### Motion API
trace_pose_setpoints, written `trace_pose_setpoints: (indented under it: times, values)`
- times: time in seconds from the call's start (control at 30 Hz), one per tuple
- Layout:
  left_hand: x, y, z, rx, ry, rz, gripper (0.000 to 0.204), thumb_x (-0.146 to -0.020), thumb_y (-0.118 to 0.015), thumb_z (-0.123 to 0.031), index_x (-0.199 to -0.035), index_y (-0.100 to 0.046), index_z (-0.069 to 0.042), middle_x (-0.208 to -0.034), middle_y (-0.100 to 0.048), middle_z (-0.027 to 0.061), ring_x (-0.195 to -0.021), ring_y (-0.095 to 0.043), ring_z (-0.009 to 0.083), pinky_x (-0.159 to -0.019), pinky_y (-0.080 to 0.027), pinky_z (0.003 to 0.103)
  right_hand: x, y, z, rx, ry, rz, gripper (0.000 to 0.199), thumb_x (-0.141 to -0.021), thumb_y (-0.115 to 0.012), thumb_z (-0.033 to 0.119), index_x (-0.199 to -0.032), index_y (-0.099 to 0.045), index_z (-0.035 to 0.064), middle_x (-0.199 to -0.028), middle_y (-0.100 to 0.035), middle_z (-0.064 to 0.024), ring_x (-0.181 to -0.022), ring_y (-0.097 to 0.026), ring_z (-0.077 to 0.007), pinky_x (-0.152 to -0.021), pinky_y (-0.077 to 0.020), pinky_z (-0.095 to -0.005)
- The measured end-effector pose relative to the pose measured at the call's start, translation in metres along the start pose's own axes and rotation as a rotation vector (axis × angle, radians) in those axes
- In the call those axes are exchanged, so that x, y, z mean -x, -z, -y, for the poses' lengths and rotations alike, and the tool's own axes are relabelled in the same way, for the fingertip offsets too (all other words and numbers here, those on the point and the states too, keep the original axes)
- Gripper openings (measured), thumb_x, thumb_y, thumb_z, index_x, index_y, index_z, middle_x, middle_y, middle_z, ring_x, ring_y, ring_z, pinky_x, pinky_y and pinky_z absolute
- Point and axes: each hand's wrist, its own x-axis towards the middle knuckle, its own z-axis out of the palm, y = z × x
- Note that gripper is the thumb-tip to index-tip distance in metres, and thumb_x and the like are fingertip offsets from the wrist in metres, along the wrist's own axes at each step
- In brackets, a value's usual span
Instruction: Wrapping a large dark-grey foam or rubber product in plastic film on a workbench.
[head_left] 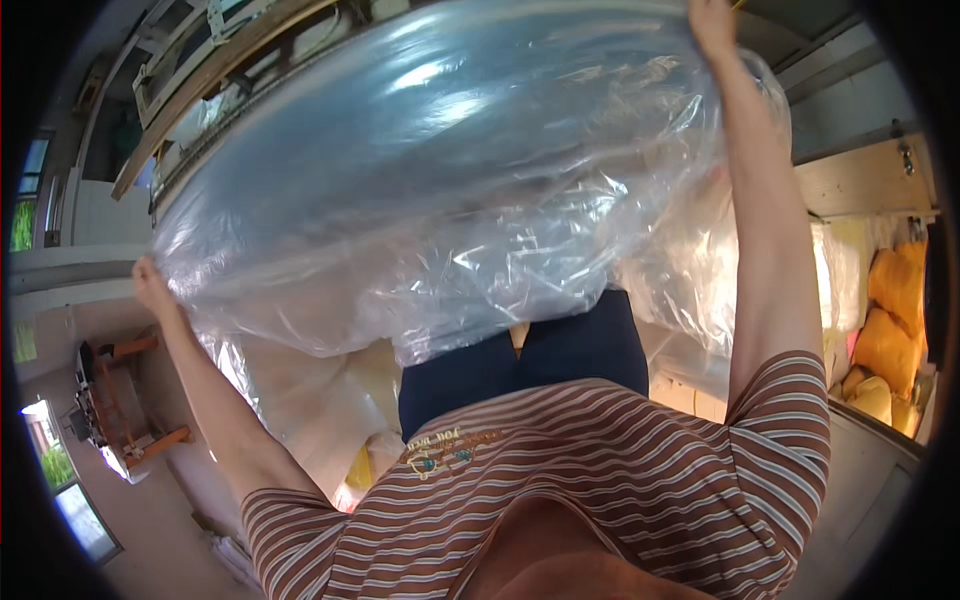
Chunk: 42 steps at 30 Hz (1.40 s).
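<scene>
A wide sheet of clear plastic film (430, 170) is spread out between my raised arms, glossy and wrinkled toward its lower edge. At the far left, my left hand (153, 286) is closed on one corner of it. My right hand (713, 28) is lifted higher, at the top right by the upper edge, and its fingers look closed on the film there. The film hangs in front of my dark trousers, and its lower part is crumpled. Part of my right hand lies beyond the top of the picture.
A long wooden rail (215, 85) runs along the upper left. Orange and yellow bundles (890, 310) are stacked at the right below a wooden board (865, 183). A wood-and-metal object (120, 400) is at the left, near a bright window (85, 520).
</scene>
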Motion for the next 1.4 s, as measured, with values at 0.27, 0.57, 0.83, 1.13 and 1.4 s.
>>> trace_pose_setpoints:
  times: [0.27,0.57,0.83,1.13,1.4]
  values:
    - [-0.047,-0.083,0.027,-0.01,0.064,-0.032,0.034,-0.084,-0.062,-0.033,-0.097,-0.068,-0.003,-0.09,-0.067,0.0053,-0.083,-0.058,0.0135,-0.078,-0.043,0.025,0.016,-0.025,0.016,-0.168,-0.183,0.191,0.031,-0.081,-0.063,0.032,-0.091,-0.066,0.0032,-0.078,-0.064,-0.0028,-0.073,-0.057,-0.01,-0.07,-0.0439,-0.0243]
    - [-0.085,-0.102,0.025,0.115,0.095,0.067,0.038,-0.079,-0.067,-0.034,-0.1,-0.068,-0.003,-0.095,-0.066,0.0051,-0.088,-0.058,0.0138,-0.082,-0.043,0.026,0.007,-0.039,0.013,-0.051,-0.23,0.156,0.032,-0.074,-0.069,0.033,-0.083,-0.064,0.0027,-0.076,-0.061,-0.0053,-0.071,-0.056,-0.0141,-0.069,-0.0444,-0.0275]
    - [-0.084,-0.112,0.024,-0.212,0.143,-0.091,0.044,-0.081,-0.059,-0.04,-0.094,-0.065,0.001,-0.091,-0.064,0.0099,-0.084,-0.056,0.0202,-0.079,-0.042,0.031,0.008,-0.043,0.003,0.225,-0.221,-0.03,0.045,-0.066,-0.072,0.039,-0.082,-0.058,-0.0004,-0.088,-0.056,-0.0158,-0.083,-0.054,-0.0299,-0.076,-0.0443,-0.0381]
    - [-0.101,-0.091,0.047,0.055,0.163,0.004,0.034,-0.087,-0.041,-0.024,-0.079,-0.06,0.003,-0.079,-0.06,0.0096,-0.073,-0.051,0.018,-0.068,-0.04,0.031,0.011,-0.051,-0.018,0.141,-0.285,-0.075,0.023,-0.087,-0.048,0.026,-0.096,-0.055,0.0056,-0.093,-0.055,-0.018,-0.092,-0.048,-0.0346,-0.082,-0.038,-0.0411]
    - [-0.069,-0.048,0.004,-0.176,-0.12,0.168,0.042,-0.089,-0.054,-0.034,-0.11,-0.061,0.002,-0.098,-0.065,0.0115,-0.092,-0.058,0.02,-0.085,-0.042,0.03,0.012,-0.023,0.006,0.415,0.073,0.435,0.025,-0.085,-0.051,0.028,-0.084,-0.054,0.0034,-0.076,-0.052,-0.0099,-0.078,-0.052,-0.0267,-0.072,-0.0422,-0.0371]
